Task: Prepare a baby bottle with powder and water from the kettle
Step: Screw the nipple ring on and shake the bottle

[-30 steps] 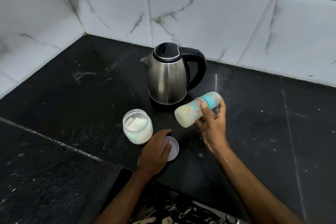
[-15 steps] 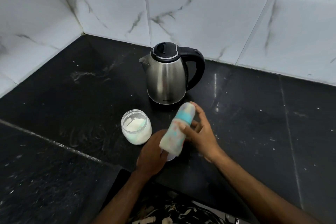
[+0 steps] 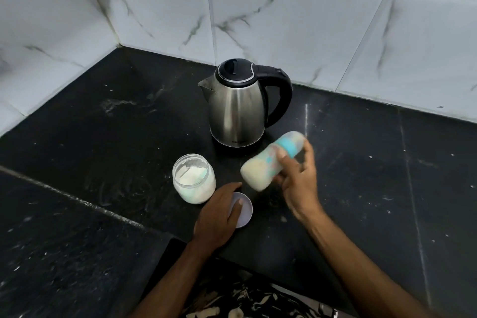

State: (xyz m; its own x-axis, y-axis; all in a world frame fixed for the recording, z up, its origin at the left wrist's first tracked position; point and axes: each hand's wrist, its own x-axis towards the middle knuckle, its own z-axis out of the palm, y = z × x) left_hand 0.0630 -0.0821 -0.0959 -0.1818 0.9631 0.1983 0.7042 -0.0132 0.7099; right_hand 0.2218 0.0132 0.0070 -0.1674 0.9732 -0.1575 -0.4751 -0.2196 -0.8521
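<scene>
Counting: one bottle (image 3: 268, 162) | one kettle (image 3: 236, 108) | one jar (image 3: 193, 178)

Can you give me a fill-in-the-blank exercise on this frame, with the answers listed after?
1. The right hand grips the baby bottle, which is tilted, not ____.
2. The left hand rests on the round ____ lying on the countertop.
3. The powder jar stands with its mouth ____.
4. The kettle has its handle on the ____ side in the picture.

Missing words: upright; lid; open; right
</scene>
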